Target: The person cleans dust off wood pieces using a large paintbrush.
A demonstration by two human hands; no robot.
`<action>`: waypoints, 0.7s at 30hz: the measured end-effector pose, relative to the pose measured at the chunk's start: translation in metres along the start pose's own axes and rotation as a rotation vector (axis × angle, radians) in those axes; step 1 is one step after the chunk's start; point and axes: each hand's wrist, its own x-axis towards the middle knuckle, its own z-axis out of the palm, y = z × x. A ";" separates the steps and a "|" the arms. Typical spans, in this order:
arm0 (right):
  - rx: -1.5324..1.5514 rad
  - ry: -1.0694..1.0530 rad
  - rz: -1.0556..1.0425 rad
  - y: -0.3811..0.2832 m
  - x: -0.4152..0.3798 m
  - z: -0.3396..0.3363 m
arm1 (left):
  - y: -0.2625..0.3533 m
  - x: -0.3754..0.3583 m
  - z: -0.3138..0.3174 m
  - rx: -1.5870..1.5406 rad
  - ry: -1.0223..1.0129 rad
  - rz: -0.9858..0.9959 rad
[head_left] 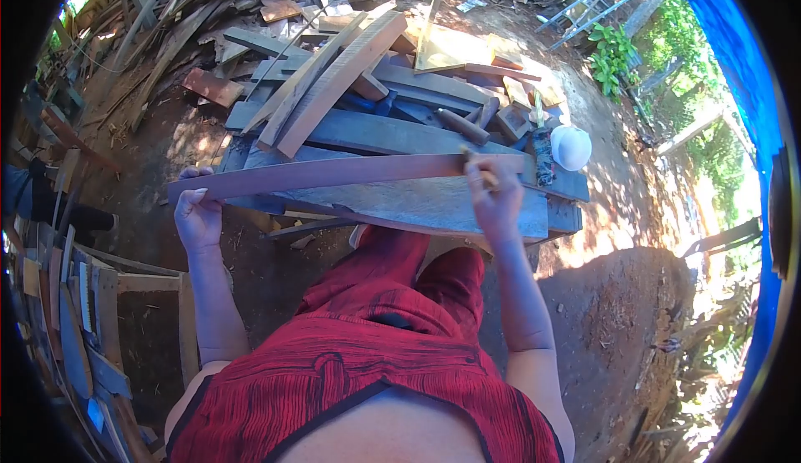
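Observation:
A long, narrow reddish-brown wooden board (334, 175) lies crosswise above the workbench (417, 204). My left hand (200, 208) is closed around the board's left end, fingers behind it and thumb in front. Near the right end, my right hand (496, 204) is closed on a small yellowish tool (489, 181) with a dark tip, which looks like a brush. The tip meets the board's face, blurred by motion. Part of the tool is hidden by my fingers.
Thick planks (342, 88) are piled on the bench's far side. A dark cylindrical piece (463, 126), a patterned container (543, 156) and a white rounded object (571, 147) sit at the right. Scrap wood (179, 37) covers the ground at far left; a wooden frame (150, 283) stands left.

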 end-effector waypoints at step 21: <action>0.858 0.204 0.703 0.081 0.015 -0.038 | -0.008 0.008 -0.012 -0.018 0.011 -0.016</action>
